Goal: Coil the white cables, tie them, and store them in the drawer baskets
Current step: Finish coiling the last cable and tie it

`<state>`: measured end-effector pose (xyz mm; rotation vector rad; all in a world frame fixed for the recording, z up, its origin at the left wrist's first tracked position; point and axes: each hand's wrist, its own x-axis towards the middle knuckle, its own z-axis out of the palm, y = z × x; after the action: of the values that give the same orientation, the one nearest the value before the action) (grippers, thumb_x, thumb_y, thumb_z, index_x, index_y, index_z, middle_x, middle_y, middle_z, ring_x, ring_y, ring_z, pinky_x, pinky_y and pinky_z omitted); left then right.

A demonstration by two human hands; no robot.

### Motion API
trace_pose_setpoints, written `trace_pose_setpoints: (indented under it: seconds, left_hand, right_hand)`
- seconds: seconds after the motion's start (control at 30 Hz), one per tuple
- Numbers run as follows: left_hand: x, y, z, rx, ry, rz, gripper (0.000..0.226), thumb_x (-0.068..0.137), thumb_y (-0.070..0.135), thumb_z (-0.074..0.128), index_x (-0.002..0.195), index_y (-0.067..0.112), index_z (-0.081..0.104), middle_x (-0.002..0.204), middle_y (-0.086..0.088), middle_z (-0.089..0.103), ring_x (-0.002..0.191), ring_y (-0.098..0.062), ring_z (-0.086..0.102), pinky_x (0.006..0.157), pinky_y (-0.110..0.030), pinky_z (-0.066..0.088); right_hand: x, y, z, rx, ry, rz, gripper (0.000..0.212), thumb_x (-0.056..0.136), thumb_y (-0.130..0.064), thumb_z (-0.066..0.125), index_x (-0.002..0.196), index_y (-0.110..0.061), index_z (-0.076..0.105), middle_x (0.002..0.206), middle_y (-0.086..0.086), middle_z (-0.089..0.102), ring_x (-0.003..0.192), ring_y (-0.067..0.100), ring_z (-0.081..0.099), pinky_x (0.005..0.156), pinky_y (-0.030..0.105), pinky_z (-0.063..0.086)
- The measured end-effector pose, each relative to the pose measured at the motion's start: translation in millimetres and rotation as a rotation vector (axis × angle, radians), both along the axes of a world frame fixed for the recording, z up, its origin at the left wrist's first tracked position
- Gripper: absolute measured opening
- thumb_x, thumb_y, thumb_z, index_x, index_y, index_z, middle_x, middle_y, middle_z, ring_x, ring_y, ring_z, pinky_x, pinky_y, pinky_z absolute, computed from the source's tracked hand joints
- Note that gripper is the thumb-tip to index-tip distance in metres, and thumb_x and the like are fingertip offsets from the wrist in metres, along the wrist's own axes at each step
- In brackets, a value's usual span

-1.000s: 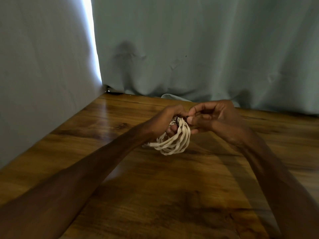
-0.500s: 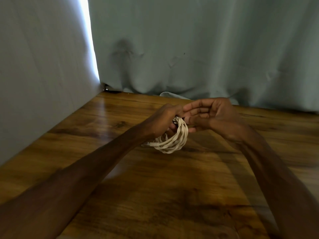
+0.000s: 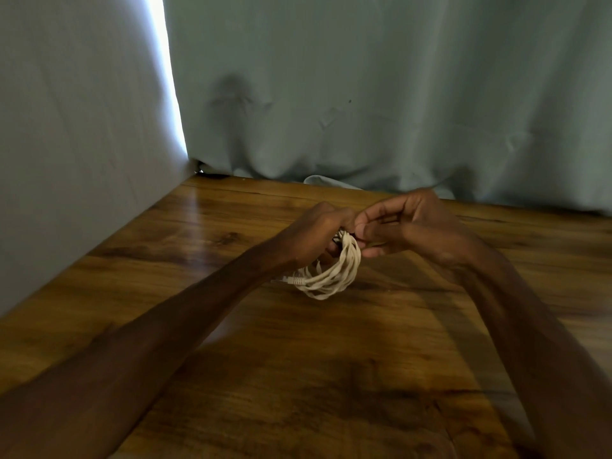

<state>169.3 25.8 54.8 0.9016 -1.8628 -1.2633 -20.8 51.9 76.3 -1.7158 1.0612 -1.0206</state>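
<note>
White cable coil: several loops bunched into a ring, held just above the worktop, with its lower arc hanging free. A ribbed plug end juts from the coil's left side. Left hand: at the coil's upper left, fingers curled round the loops, gripping them. Right hand: at the coil's upper right, touching the left hand, its thumb and bent fingers pinching the top of the coil. A small dark item shows at that spot, too blurred to identify. Worktop: dark-grained wood, under and all round the coil. Grey-green cloth backdrop: behind and left of the coil, with a bright vertical gap far up on the left.
</note>
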Motion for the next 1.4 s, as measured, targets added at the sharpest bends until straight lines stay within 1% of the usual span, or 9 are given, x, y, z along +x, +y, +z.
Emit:
trace_pose_setpoints:
  seconds: [0.13, 0.27, 0.47, 0.57, 0.7, 0.8, 1.03, 1.27, 1.4]
  left_hand:
    - [-2, -4, 0, 0.098, 0.033, -0.06, 0.059, 0.095, 0.016, 0.039, 0.04, 0.023, 0.058, 0.043, 0.01, 0.044, 0.036, -0.005, 0.035, 0.04, -0.016, 0.026]
    - [-5, -12, -3, 0.259, 0.185, -0.117, 0.036, 0.078, 0.024, 0.047, 0.048, 0.016, 0.065, 0.044, 0.002, 0.039, 0.037, -0.009, 0.029, 0.053, -0.035, 0.01]
    - [-6, -19, -7, 0.386, 0.361, -0.111, 0.024, 0.06, 0.027, 0.066, 0.063, 0.006, 0.054, 0.056, -0.005, 0.038, 0.055, -0.02, 0.023, 0.069, -0.041, 0.003]
    - [-5, -15, -6, 0.43, 0.411, -0.199, 0.018, 0.076, 0.022, 0.057, 0.072, 0.005, 0.054, 0.046, 0.001, 0.038, 0.038, -0.009, 0.031, 0.049, -0.027, 0.014]
    - [-8, -12, -4, 0.075, 0.297, -0.088, 0.022, 0.103, 0.011, 0.052, 0.084, 0.007, 0.064, 0.057, 0.004, 0.055, 0.049, -0.004, 0.051, 0.051, -0.018, 0.039]
    - [-3, -11, -2, -0.048, 0.235, -0.081, 0.014, 0.103, 0.01, 0.053, 0.096, 0.007, 0.065, 0.073, 0.005, 0.068, 0.067, -0.002, 0.063, 0.064, -0.015, 0.05]
    - [-2, -10, -5, -0.308, 0.178, 0.024, 0.014, 0.098, 0.015, 0.066, 0.097, 0.001, 0.064, 0.082, 0.0, 0.072, 0.08, -0.012, 0.07, 0.074, -0.025, 0.055]
    - [-1, -13, -6, -0.423, 0.143, 0.148, 0.022, 0.093, 0.027, 0.068, 0.098, 0.006, 0.065, 0.087, -0.004, 0.073, 0.085, -0.026, 0.073, 0.079, -0.053, 0.058]
    - [1, -14, -7, -0.444, 0.1, 0.16, 0.017, 0.094, 0.028, 0.069, 0.097, 0.011, 0.066, 0.088, -0.003, 0.073, 0.083, -0.023, 0.073, 0.076, -0.057, 0.058]
  right_hand:
    - [3, -2, 0, -0.011, 0.014, -0.01, 0.009, 0.091, 0.006, 0.068, 0.098, 0.004, 0.074, 0.089, 0.015, 0.077, 0.082, 0.021, 0.076, 0.068, 0.034, 0.063]
    - [6, -4, 1, -0.067, -0.026, -0.016, 0.011, 0.096, 0.005, 0.06, 0.093, 0.002, 0.071, 0.084, 0.011, 0.071, 0.078, 0.017, 0.069, 0.056, 0.03, 0.055]
    - [12, -5, -3, -0.088, -0.225, -0.051, 0.014, 0.097, 0.004, 0.056, 0.092, 0.001, 0.069, 0.084, 0.014, 0.068, 0.075, 0.02, 0.064, 0.051, 0.027, 0.049]
    - [12, -7, -5, -0.042, -0.288, -0.086, 0.016, 0.098, 0.002, 0.056, 0.09, -0.001, 0.069, 0.083, 0.012, 0.067, 0.072, 0.017, 0.061, 0.048, 0.025, 0.047]
    - [4, -10, -3, -0.025, -0.337, -0.133, 0.015, 0.099, -0.001, 0.056, 0.09, -0.004, 0.068, 0.08, 0.008, 0.066, 0.071, 0.015, 0.058, 0.052, 0.024, 0.045]
    - [-3, -10, 0, -0.086, -0.313, -0.13, 0.012, 0.099, -0.004, 0.058, 0.095, -0.004, 0.069, 0.085, 0.01, 0.068, 0.075, 0.017, 0.06, 0.06, 0.026, 0.047]
    - [-5, -4, 4, -0.23, -0.203, -0.136, 0.012, 0.094, -0.005, 0.067, 0.105, -0.003, 0.072, 0.091, 0.01, 0.076, 0.081, 0.018, 0.068, 0.066, 0.028, 0.054]
    - [-6, -4, 2, -0.295, -0.112, -0.071, 0.023, 0.087, -0.007, 0.077, 0.11, -0.006, 0.076, 0.099, 0.012, 0.078, 0.092, 0.023, 0.074, 0.072, 0.025, 0.058]
    - [-5, -4, 2, -0.355, -0.088, -0.116, 0.02, 0.085, -0.009, 0.08, 0.104, -0.005, 0.078, 0.094, 0.01, 0.079, 0.081, 0.03, 0.073, 0.067, 0.029, 0.059]
